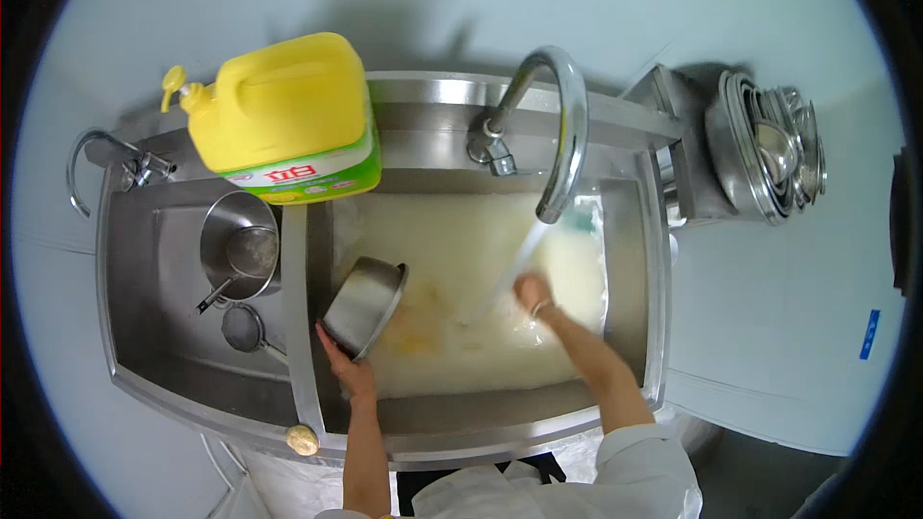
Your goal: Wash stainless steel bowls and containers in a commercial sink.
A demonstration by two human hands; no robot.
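Observation:
My left hand [347, 369] grips the rim of a stainless steel pot [366, 306], tilted on its side over the left part of the right sink basin. Cloudy, yellowish water [447, 252] fills that basin, with an orange-brown patch near the pot. My right hand [532, 292] is at the water, right of the middle, below the running stream from the curved chrome faucet [570, 137]. Its fingers are partly hidden, so whether it holds anything cannot be seen. A bracelet is on that wrist.
A yellow detergent jug [288, 108] stands behind the basins. The left basin [173, 267] holds a deep steel pot [216, 245] with a handled pan inside, and a strainer [243, 328]. A round tan scrubber [302, 440] sits on the front rim. Stacked metal bowls [743, 158] are at right.

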